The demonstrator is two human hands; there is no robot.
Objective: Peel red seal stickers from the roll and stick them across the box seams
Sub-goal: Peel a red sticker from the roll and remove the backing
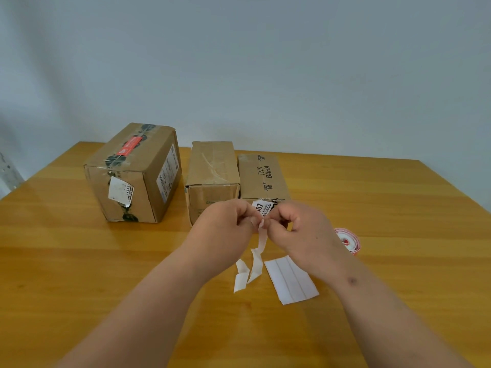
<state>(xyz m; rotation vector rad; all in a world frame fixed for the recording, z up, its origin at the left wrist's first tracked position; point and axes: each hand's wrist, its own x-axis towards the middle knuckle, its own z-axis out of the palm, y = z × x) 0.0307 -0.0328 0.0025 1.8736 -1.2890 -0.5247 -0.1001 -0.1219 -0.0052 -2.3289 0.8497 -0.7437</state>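
Note:
My left hand (228, 224) and my right hand (295, 227) meet above the table, both pinching the top end of a white backing strip (259, 251) that dangles and curls down toward the tabletop. No red sticker shows between my fingers. The red-and-white sticker roll (348, 240) lies on the table to the right of my right hand. Three cardboard boxes stand behind my hands: a large left box (138, 176) with a red seal sticker (129, 149) on its taped top, a middle box (212, 176), and a right box (261, 179) printed "INS BAHA".
A flat white backing sheet (292, 281) lies on the wooden table (79, 261) under my right forearm. A plain pale wall rises behind the table's far edge.

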